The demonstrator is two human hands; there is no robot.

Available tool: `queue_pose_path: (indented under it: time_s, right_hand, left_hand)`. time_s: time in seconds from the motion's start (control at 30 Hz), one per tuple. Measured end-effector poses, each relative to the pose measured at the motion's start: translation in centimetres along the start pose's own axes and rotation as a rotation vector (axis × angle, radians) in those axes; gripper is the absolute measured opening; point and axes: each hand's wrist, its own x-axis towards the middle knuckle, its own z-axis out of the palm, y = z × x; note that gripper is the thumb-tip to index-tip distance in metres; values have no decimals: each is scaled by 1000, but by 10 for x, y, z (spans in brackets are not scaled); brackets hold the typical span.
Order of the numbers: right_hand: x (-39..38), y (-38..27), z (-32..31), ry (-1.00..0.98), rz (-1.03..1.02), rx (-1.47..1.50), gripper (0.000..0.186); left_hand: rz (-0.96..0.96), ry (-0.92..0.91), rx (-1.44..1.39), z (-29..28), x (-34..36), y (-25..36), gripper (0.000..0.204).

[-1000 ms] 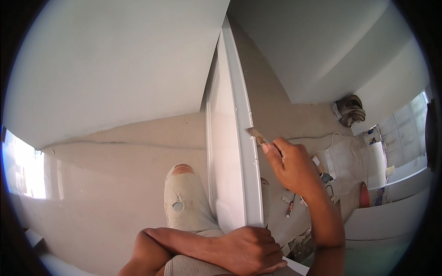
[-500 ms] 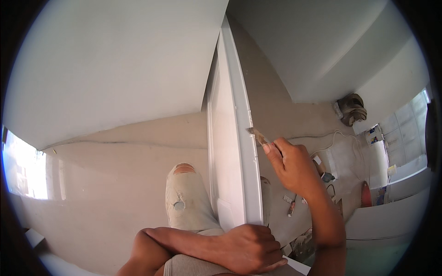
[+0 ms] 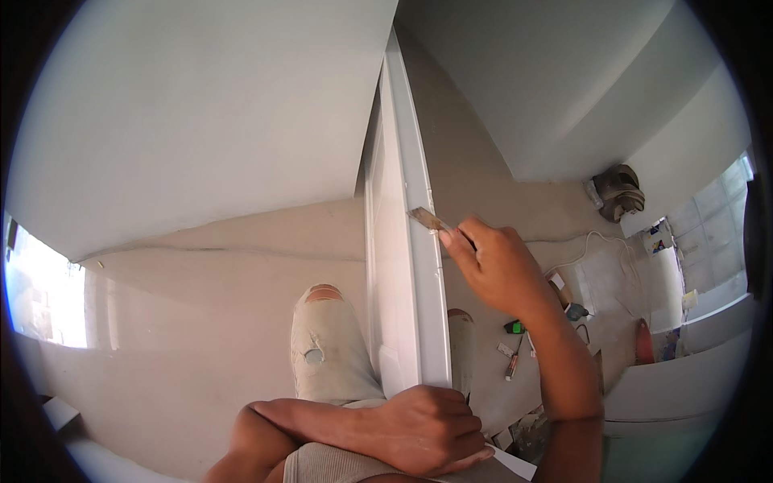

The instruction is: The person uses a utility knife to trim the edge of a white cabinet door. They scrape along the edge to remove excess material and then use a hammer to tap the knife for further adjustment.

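Note:
A white panelled door [image 3: 411,322] stands on its long side, its narrow edge facing up and running away from me. My left hand [image 3: 427,431] lies at the near end of the door, fingers curled over it. My right hand [image 3: 495,266] is closed round a short flat-bladed hand tool [image 3: 427,217], whose handle is mostly hidden. The stained blade reaches across the door's upper edge, its tip near the left side of that edge. Small chipped spots show along the right side of the edge, close to the blade.
My knee in torn light trousers [image 3: 334,354] is left of the door. On the floor to the right lie a green-and-black tool [image 3: 514,328], a screwdriver-like tool [image 3: 511,366], a drill [image 3: 576,311] and a pale cable [image 3: 600,235]. A dark bag-like bundle [image 3: 618,193] rests by the far wall.
My right hand has moved the blade left and slightly farther away, from the door's right side across its upper edge. My left hand stays at the near end.

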Motion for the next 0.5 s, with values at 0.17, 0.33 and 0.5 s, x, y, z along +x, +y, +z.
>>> queue_pose_path:
  time_s: [0.17,0.33,0.5]
  right_hand:
    - [10,8,-12,-134,-34,41,40]
    - [-2,14,-6,-85,-62,64,40]
    - [0,3,-13,-119,-43,5,40]
  left_hand:
    - [-25,-4,-28,10,-8,0,28]
    - [18,0,-16,2,-5,-2,29]
    - [38,15,-2,5,-4,1,29]
